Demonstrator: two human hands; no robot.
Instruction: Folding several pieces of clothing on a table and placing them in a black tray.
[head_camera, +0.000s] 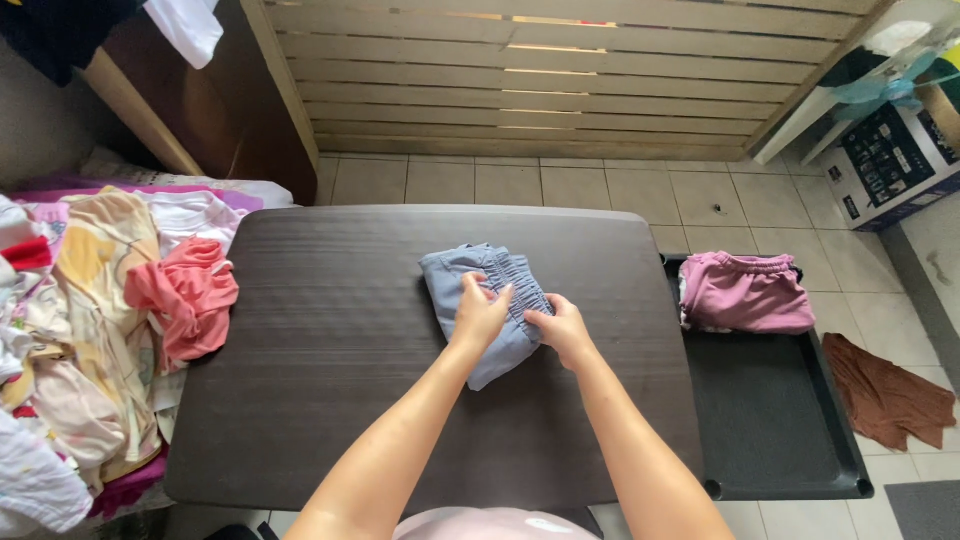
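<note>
Leftmost, a heap of unfolded clothes (90, 330) spills onto the dark desk (330, 380), a coral garment (185, 295) on top. At the desk's middle lie the folded blue-grey shorts (455, 280): the left hand (480, 315) presses flat, fingers (497, 296) loosely curled over the elastic waistband, while the right hand (562, 330) pinches the fold's edge. Squaring edges and smoothing before releasing would likely keep the fold tight. Rightward, pink folded shorts (745, 292) sit in a black tray (780, 430).
</note>
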